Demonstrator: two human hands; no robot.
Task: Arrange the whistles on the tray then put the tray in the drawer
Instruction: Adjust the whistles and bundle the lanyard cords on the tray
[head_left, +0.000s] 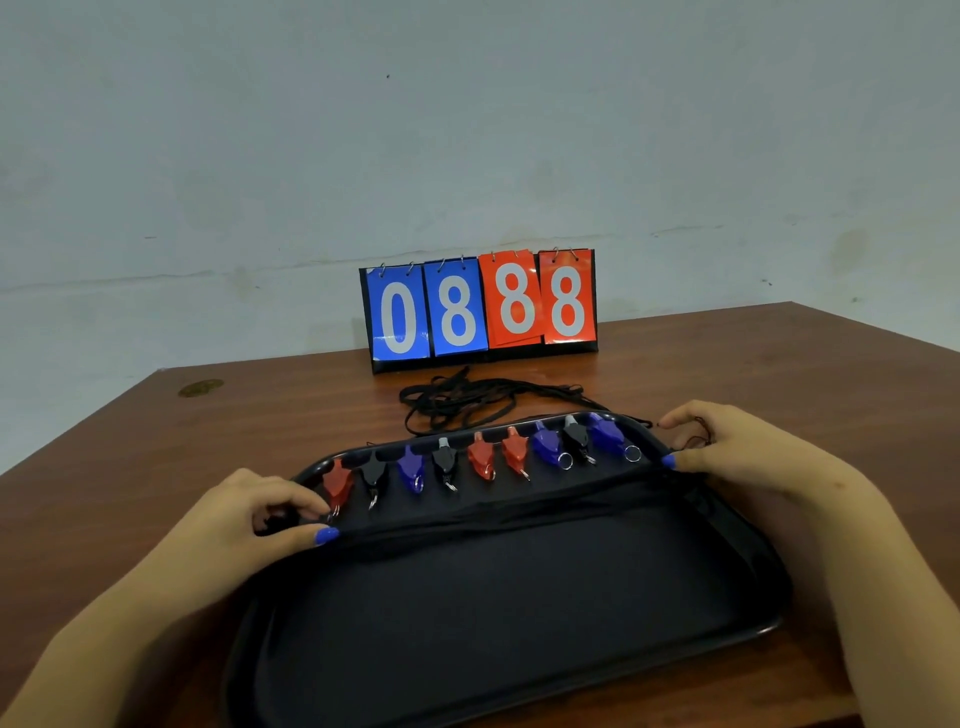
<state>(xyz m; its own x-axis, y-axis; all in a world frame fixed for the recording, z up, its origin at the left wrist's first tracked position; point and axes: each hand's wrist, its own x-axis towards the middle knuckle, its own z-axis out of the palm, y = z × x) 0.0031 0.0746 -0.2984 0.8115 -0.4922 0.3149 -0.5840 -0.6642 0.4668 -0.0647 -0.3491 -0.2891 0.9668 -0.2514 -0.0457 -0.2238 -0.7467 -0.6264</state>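
Head view: scoreboard (483, 309) "0888", apparently.

- Ahead of you stands a pale grey-white wall (467, 130), scuffed and stained, with a faint crack-like line running across it.
- You look down on a reddish-brown wooden desk (156, 441) set against that wall; its back left corner and right edge show.
- A dull round blotch (200, 387) marks the desk near the left corner.
- Light falls soft and even.

whistles (480, 457) rowed on tray (519, 597) | hands: left hand (260, 519), right hand (727, 447) seemingly gripping tray ends
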